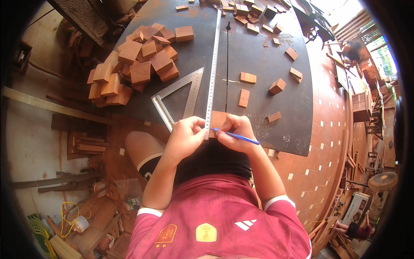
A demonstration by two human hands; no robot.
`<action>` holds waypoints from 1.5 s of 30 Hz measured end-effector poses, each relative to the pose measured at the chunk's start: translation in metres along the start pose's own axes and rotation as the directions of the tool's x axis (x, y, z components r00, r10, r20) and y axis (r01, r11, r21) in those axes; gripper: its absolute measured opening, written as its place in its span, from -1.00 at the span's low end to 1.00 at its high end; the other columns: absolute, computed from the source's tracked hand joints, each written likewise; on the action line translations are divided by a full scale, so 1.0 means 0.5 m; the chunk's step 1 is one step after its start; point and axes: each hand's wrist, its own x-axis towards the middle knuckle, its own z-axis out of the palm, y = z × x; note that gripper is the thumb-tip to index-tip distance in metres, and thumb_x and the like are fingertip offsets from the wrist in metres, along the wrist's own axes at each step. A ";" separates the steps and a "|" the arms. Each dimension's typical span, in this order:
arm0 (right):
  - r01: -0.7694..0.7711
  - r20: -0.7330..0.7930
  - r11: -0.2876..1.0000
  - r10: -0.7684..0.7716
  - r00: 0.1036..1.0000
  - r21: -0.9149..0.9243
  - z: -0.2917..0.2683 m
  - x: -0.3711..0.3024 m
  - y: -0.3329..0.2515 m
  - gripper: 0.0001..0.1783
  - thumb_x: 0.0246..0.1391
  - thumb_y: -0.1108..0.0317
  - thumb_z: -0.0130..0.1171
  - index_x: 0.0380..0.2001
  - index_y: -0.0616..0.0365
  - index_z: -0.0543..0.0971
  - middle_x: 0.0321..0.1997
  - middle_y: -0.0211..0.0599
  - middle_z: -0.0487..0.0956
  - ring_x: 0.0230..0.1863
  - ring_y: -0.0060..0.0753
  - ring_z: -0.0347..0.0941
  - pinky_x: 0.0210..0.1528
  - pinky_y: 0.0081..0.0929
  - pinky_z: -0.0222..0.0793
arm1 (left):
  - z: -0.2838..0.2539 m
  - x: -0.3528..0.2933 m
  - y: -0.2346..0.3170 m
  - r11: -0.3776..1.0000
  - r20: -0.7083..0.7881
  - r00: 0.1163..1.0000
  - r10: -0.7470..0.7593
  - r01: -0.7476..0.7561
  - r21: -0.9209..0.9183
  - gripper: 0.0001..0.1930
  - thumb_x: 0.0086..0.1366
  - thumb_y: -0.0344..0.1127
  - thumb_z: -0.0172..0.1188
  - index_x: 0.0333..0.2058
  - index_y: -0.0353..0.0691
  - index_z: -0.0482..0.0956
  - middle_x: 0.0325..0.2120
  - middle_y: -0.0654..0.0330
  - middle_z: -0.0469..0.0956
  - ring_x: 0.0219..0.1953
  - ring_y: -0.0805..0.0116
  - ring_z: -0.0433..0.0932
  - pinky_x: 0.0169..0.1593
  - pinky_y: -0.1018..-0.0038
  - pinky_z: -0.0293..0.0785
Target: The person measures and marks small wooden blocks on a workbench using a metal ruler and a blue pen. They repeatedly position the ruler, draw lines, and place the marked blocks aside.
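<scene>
A long steel ruler [212, 82] runs up the dark table from its near edge. At the ruler's near end my left hand [188, 137] is closed, its fingers pressed against the metal. Beneath and beside that end lies a reddish wooden block [220, 117], partly covered by my hands. My right hand [238, 133] grips a blue pen [241, 137], its tip at the block beside the ruler. Left of the ruler rests a metal triangle square [193, 93], with one corner close to my left hand.
A heap of wooden blocks [140, 60] covers the table's far left. Loose blocks [248, 77] lie to the right, with more offcuts [252, 13] at the far end. Chalk-like marks show on the dark tabletop [297, 121]. Two other people [352, 51] are in the background at right.
</scene>
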 end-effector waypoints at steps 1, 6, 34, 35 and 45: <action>0.017 -0.001 1.000 -0.017 1.000 -0.018 0.000 0.001 0.001 -0.72 -0.07 0.47 0.40 -0.61 0.27 0.45 -0.63 -0.33 0.52 -0.54 -0.74 0.43 -0.54 -0.54 0.36 | 0.000 0.000 0.001 1.000 0.000 1.000 -0.002 0.002 0.005 -0.77 0.33 -0.46 0.34 -0.06 -0.41 0.69 -0.52 0.26 0.66 -0.52 0.61 0.58 -0.46 0.61 0.47; -0.007 0.000 1.000 0.007 1.000 0.015 0.002 -0.001 0.005 -0.71 -0.08 0.45 0.41 -0.61 0.27 0.45 -0.62 -0.32 0.54 -0.53 -0.74 0.44 -0.54 -0.54 0.36 | 0.000 0.003 -0.004 1.000 0.005 1.000 0.002 -0.002 -0.012 -0.77 0.33 -0.45 0.34 -0.06 -0.41 0.69 -0.50 0.26 0.68 -0.52 0.61 0.58 -0.45 0.61 0.48; -0.046 0.002 0.999 0.046 0.999 0.016 0.001 0.001 -0.004 -0.75 -0.11 0.49 0.42 -0.63 0.20 0.49 -0.66 -0.38 0.54 -0.59 -0.67 0.46 -0.51 -0.54 0.38 | -0.001 0.008 -0.019 1.000 0.018 1.000 0.010 -0.009 -0.009 -0.78 0.33 -0.44 0.35 -0.07 -0.39 0.70 -0.51 0.27 0.69 -0.52 0.63 0.58 -0.44 0.62 0.48; -0.053 0.010 0.999 0.053 0.999 0.005 0.001 0.002 -0.008 -0.75 -0.12 0.48 0.42 -0.63 0.20 0.49 -0.66 -0.38 0.54 -0.59 -0.67 0.46 -0.51 -0.54 0.38 | -0.003 0.009 -0.019 1.000 0.022 1.000 0.007 -0.007 -0.016 -0.78 0.34 -0.44 0.35 -0.07 -0.40 0.70 -0.51 0.26 0.69 -0.52 0.63 0.58 -0.44 0.62 0.48; -0.063 0.035 0.998 0.062 0.997 0.003 -0.002 0.001 -0.005 -0.72 -0.07 0.43 0.42 -0.62 0.27 0.49 -0.60 -0.35 0.57 -0.52 -0.74 0.45 -0.53 -0.55 0.37 | -0.002 0.010 -0.014 1.000 0.028 1.000 0.003 -0.002 -0.027 -0.78 0.34 -0.45 0.34 -0.08 -0.40 0.69 -0.51 0.27 0.68 -0.52 0.64 0.57 -0.44 0.63 0.48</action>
